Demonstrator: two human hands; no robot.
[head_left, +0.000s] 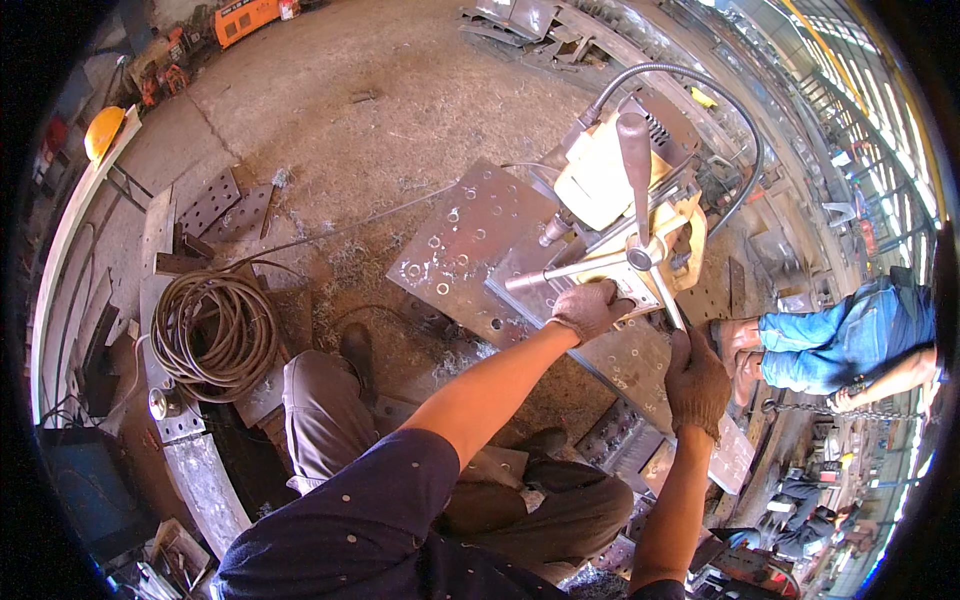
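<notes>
Head view looks down on two gloved hands working a yellow magnetic drill that stands on a perforated steel plate. Left hand lies with its grip folded down on the drill's base, at the foot of the machine, just below the hub of the feed handle; whether the fingers clasp anything beneath them cannot be told. Right hand has its grip closed around the lowest spoke of that handle, holding it from below. Three spokes show on the handle: one runs up and away from the right grip to a thick knob, one points left past the left grip, and the third is the one held.

No container shows clearly near either grip.

Around the grips, a grey flexible hose arches over the drill, beyond both hands. More drilled plates lie beneath and to the right of the right grip. Left of the left grip, well apart, a coil of cable rests on the floor, and a thin cord trails from it toward the plate. Metal shavings litter the ground beyond the plate. The person's bent knee lies below-left of the left grip. To the right of the right grip another person in blue jeans crouches. One yellow hard hat sits far off to the upper left.
</notes>
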